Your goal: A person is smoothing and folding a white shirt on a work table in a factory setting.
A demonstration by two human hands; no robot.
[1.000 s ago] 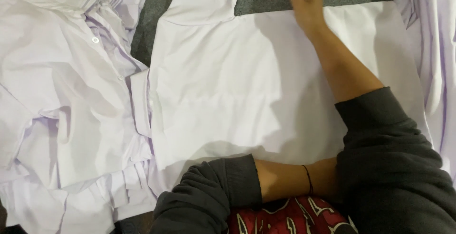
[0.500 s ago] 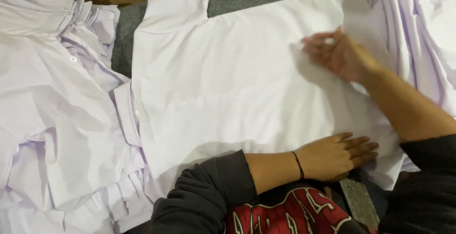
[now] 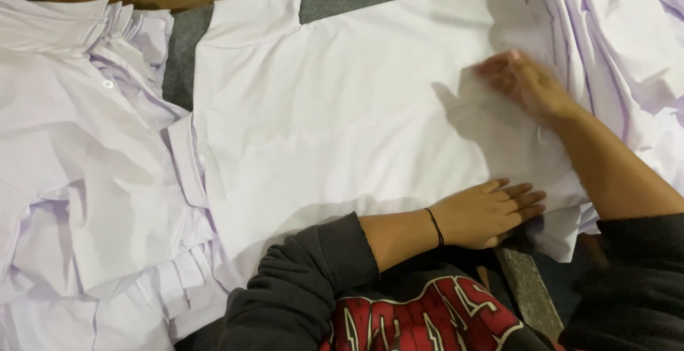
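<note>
White shirt [image 3: 342, 123] is laid flat under both hands. Left hand [image 3: 488, 212]: fingers together, pressed flat on near hem. Right hand [image 3: 524, 84]: blurred, finger state can't be told. Hem is best kept pinned w/ left while cloth is smoothed outward past right fingertips.

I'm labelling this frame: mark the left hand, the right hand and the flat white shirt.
left hand [image 3: 491, 212], head view, back of hand.
right hand [image 3: 524, 84], head view, blurred knuckles.
flat white shirt [image 3: 342, 109], head view, middle panel.
</note>
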